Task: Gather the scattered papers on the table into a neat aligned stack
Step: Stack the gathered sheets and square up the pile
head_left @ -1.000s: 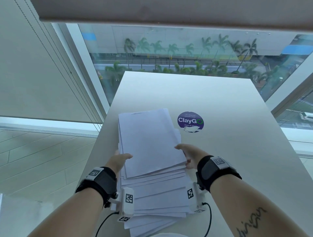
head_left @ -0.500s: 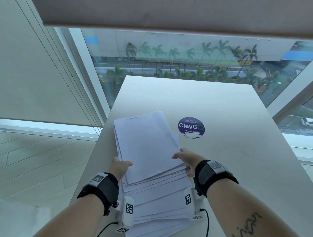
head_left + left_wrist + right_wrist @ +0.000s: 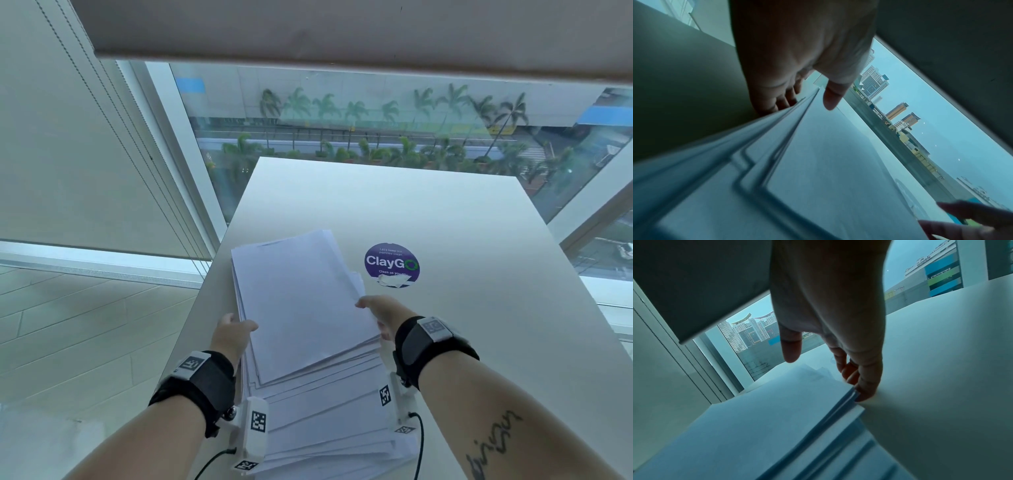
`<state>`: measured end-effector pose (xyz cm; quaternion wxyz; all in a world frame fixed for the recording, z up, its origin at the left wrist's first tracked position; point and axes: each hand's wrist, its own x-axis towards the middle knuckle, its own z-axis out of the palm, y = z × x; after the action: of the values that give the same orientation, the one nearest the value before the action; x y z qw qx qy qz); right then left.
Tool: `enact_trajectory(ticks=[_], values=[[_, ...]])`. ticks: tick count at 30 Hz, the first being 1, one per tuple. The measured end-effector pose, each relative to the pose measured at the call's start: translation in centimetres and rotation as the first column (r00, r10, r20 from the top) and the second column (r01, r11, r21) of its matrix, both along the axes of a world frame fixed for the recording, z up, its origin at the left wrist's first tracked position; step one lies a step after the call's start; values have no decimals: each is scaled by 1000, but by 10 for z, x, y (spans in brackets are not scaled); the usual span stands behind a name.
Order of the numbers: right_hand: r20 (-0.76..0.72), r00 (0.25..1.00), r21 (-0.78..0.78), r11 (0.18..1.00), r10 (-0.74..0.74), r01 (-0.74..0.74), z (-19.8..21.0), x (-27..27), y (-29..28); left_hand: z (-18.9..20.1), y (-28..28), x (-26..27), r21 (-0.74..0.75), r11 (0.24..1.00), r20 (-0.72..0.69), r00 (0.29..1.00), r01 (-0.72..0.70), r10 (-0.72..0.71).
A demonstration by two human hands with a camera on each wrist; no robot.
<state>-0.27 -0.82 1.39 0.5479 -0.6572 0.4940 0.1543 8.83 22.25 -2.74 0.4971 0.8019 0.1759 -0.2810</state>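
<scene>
On the pale rectangular surface (image 3: 462,342), a fanned, unaligned pile of white paper sheets (image 3: 301,308) lies left of a round purple sticker (image 3: 391,262), with the left hand (image 3: 234,334) and right hand (image 3: 383,313) pressing straight, close-set fingers (image 3: 867,386) against its opposite side edges.

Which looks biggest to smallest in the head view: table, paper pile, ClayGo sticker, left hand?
1. Table
2. Paper pile
3-4. ClayGo sticker and left hand: these look alike in size, and the hand is nearer the camera, so I won't rank them.
</scene>
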Motion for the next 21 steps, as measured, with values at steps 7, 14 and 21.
enact_trajectory(ticks=[7,14,21], values=[[-48,983,-100,979,175,-179,7,20,9,10,-15,9,8,994,-66,992,108,-107],[-314,850,-265,820,424,-507,11,24,27,14,-23,6,-43,987,-73,985,153,-156],[-108,966,-135,959,235,-248,5,20,2,10,-18,4,107,994,-60,998,23,-17]])
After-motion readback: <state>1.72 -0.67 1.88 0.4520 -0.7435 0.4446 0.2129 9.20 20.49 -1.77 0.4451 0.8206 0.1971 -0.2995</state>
